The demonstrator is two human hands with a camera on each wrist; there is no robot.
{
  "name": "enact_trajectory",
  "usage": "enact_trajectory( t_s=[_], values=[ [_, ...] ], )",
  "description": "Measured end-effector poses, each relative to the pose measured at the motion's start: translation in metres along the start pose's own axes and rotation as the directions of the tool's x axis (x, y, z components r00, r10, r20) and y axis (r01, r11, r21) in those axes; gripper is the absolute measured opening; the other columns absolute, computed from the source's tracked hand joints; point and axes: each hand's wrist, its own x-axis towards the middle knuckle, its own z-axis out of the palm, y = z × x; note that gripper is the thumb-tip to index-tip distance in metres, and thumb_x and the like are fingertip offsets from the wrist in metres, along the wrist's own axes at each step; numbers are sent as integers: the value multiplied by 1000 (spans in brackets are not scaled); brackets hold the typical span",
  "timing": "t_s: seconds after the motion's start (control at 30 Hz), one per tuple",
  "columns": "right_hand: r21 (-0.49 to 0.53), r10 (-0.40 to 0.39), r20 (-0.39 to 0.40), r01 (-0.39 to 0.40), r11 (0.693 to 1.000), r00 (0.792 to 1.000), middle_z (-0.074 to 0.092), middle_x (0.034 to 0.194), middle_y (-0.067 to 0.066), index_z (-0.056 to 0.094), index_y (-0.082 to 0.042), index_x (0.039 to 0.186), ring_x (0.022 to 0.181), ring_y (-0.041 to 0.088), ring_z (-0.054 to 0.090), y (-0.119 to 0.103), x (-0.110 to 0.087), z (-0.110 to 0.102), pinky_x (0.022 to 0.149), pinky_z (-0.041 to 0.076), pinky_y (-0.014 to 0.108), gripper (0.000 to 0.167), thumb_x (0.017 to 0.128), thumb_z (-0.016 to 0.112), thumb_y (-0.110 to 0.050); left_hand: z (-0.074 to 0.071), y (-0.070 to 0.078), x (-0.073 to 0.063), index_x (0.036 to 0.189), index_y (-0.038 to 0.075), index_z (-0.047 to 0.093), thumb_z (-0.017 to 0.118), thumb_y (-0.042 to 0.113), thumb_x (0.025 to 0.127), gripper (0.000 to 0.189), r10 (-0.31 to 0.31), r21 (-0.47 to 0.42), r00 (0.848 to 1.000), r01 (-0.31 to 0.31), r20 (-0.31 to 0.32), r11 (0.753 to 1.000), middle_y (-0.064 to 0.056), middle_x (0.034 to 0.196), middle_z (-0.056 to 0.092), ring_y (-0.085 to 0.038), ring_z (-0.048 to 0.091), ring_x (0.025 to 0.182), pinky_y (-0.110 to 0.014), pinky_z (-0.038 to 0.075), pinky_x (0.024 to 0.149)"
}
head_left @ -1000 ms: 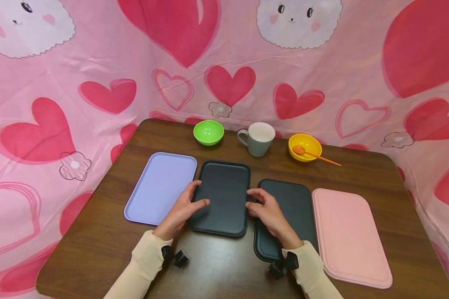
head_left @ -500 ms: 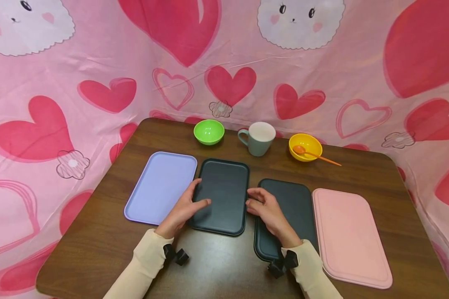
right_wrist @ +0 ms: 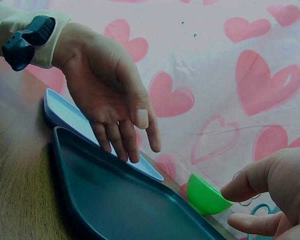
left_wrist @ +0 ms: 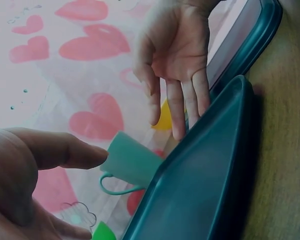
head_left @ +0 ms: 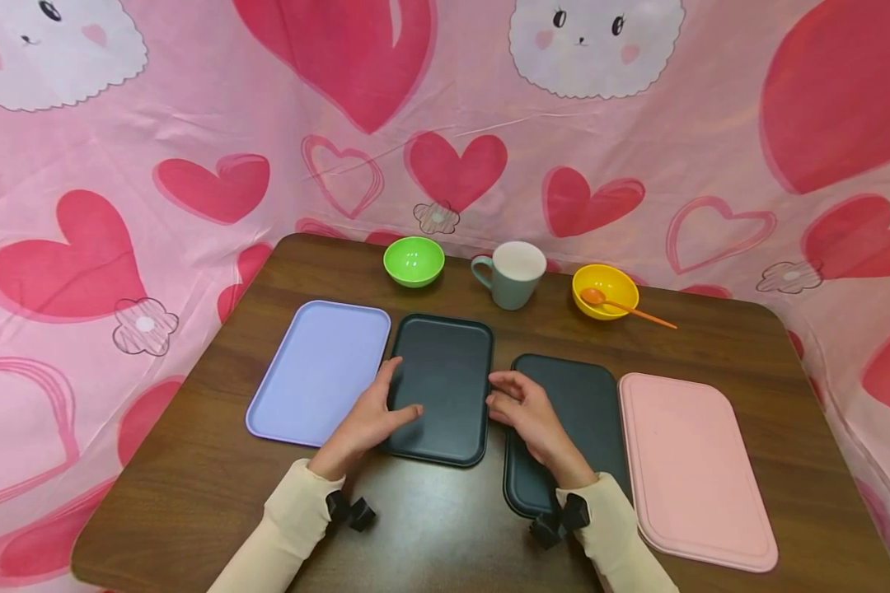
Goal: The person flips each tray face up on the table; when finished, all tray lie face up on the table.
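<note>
A black tray [head_left: 447, 383] lies flat on the table between the two hands. My left hand [head_left: 371, 418] is at its left long edge, thumb stretched over the tray and fingers spread along the rim. At the opposite edge is my right hand [head_left: 530, 418], its relaxed fingertips right at the rim and its wrist over a second dark tray [head_left: 582, 403]. In the right wrist view, the left hand's fingers [right_wrist: 112, 140] point down along the tray's far side. The left wrist view has the right hand's fingers [left_wrist: 189, 100] extended downward beside the rim. Neither hand grips anything.
A lavender tray [head_left: 322, 371] lies left, a pink board [head_left: 697, 469] right. Along the back stand a green bowl [head_left: 414, 263], a grey-green mug [head_left: 514, 284] and a yellow bowl [head_left: 601, 284] holding an orange spoon [head_left: 638, 314]. A heart-patterned cloth [head_left: 445, 99] hangs behind the table.
The black tray has shifted slightly away from me. My left hand has then moved a little to the right, its thumb farther over the tray. The right hand has barely moved.
</note>
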Motion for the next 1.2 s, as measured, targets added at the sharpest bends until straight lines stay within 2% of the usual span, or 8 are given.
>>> enact_trajectory(
  t_s=[0.3,0.63,0.83,1.03,1.2],
  values=[
    [13,-4,-3,4,1000,1000,53,140,32,48,11,134,104,17,62,0,2,1,94,57,42,42,93,55,1,0,1,-1,159,6,18,71,22,88,91,-13,22,1000,13,3,1000,-19,167,18,-39,19,155,-61,19,123],
    [30,3,3,-3,1000,1000,54,140,31,50,10,133,103,19,62,2,4,4,89,59,35,43,92,56,1,-1,1,-2,159,5,18,71,22,87,91,-7,48,1000,7,6,999,-20,167,18,-39,19,155,-60,18,123],
    [33,-6,14,6,999,1000,53,140,31,49,10,134,105,19,62,3,4,4,93,57,40,43,92,55,1,-2,1,-2,159,6,18,71,23,88,91,-3,49,1000,3,3,999,-19,167,17,-39,18,155,-61,18,123],
    [22,-10,30,9,1000,999,53,140,31,47,10,135,117,30,62,3,3,3,95,57,41,45,92,55,0,-3,2,-3,159,7,19,71,25,88,90,26,77,999,-24,-23,997,-17,167,19,-38,20,155,-60,19,123],
    [-32,-43,12,43,999,999,50,141,32,45,10,137,131,42,54,-1,2,-12,94,57,36,46,93,55,1,-2,6,-5,158,7,22,71,23,88,87,90,103,994,-84,-56,991,-16,166,22,-37,22,154,-60,21,122]
  ],
)
